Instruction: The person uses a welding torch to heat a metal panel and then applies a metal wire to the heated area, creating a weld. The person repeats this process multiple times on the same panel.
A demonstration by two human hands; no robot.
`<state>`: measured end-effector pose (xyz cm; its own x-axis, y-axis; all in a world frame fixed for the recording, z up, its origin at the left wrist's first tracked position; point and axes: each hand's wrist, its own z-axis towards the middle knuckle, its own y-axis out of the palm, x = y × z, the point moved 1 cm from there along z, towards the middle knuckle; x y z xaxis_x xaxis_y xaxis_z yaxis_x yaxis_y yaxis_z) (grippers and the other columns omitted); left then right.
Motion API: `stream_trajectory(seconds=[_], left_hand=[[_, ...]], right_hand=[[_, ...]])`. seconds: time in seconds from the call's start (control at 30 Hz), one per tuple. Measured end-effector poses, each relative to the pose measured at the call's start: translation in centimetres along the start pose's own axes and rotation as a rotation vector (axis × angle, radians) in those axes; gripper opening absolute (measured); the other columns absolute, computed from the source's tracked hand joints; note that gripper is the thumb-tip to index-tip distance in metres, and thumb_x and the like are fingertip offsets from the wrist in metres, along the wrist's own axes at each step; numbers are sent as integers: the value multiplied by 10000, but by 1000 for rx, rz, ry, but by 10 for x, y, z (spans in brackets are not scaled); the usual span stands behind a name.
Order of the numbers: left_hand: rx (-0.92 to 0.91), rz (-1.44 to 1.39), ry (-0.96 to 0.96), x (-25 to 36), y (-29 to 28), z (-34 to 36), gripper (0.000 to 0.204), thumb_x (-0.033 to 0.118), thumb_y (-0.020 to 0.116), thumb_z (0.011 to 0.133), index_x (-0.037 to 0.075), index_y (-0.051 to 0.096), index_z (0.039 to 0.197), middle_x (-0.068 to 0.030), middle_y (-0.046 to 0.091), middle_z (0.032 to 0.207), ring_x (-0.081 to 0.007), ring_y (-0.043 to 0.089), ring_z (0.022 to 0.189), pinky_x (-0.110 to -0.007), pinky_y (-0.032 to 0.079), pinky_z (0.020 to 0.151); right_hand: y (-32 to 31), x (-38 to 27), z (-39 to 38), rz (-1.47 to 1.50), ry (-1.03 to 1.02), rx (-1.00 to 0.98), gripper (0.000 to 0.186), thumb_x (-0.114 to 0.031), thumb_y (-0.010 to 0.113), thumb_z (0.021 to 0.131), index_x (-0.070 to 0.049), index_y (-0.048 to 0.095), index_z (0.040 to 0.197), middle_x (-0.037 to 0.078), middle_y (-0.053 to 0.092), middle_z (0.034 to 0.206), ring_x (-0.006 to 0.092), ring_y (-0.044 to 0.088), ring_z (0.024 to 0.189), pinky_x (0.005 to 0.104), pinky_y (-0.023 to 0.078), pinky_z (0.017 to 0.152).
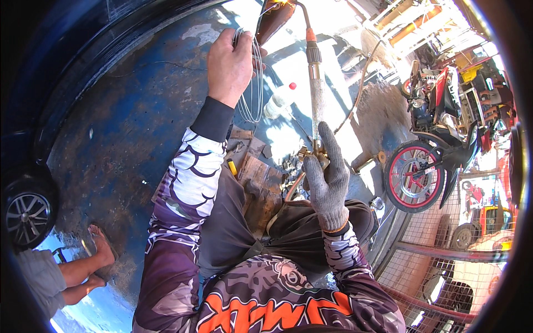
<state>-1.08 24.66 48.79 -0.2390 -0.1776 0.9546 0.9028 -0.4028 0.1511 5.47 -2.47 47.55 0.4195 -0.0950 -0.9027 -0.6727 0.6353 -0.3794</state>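
Note:
Bare, my left hand (pixel 229 69) is closed around a looped coil of thin silvery wire (pixel 252 105). The wire's upper end runs toward a bright orange glow at the top edge. There, the bent tip of a gas torch (pixel 317 91) meets a reddish-brown metal piece (pixel 276 25). My right hand (pixel 328 177), in a grey knit glove, grips the torch's lower end by its brass valves, one finger stretched along the handle. A hose (pixel 294 186) leads off below the valves. What lies under the right palm is hidden.
A clear bottle (pixel 275 105) with a red cap stands beyond the wooden boards (pixel 258 180). A yellow-handled tool (pixel 231 166) lies near my left knee. At right stands a motorcycle (pixel 416 172) by a wire-mesh fence (pixel 427 272). Another person's legs (pixel 83 275) and a car wheel (pixel 28 213) are left.

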Motion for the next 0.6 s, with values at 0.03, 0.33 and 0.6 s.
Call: stream_trajectory(seconds=[0.03, 0.33, 0.6], left_hand=[[1, 2, 3, 0, 0, 0, 277, 248, 504, 1064, -11, 587, 1009, -130, 760, 805, -159, 710, 557, -270, 515, 471], [-4, 1, 0, 1, 0, 0, 273, 241, 500, 1063, -13, 588, 1011, -136, 759, 805, -162, 711, 559, -280, 526, 489], [-6, 6, 13, 0, -1, 2, 279, 243, 498, 1062, -16, 591, 1015, -126, 760, 808, -161, 711, 562, -286, 527, 478]], right_hand=[[0, 0, 0, 4, 4, 0, 597, -45, 671, 956, 22, 474, 1516, 199, 686, 1312, 168, 685, 1100, 331, 553, 946], [0, 6, 1, -2, -35, -11, 604, -52, 619, 976, 0, 433, 1548, 84, 642, 1025, 86, 558, 771, 254, 461, 662], [0, 4, 0, 9, 31, 5, 597, -66, 678, 954, 16, 481, 1512, 214, 661, 1361, 191, 673, 1162, 344, 537, 984]])
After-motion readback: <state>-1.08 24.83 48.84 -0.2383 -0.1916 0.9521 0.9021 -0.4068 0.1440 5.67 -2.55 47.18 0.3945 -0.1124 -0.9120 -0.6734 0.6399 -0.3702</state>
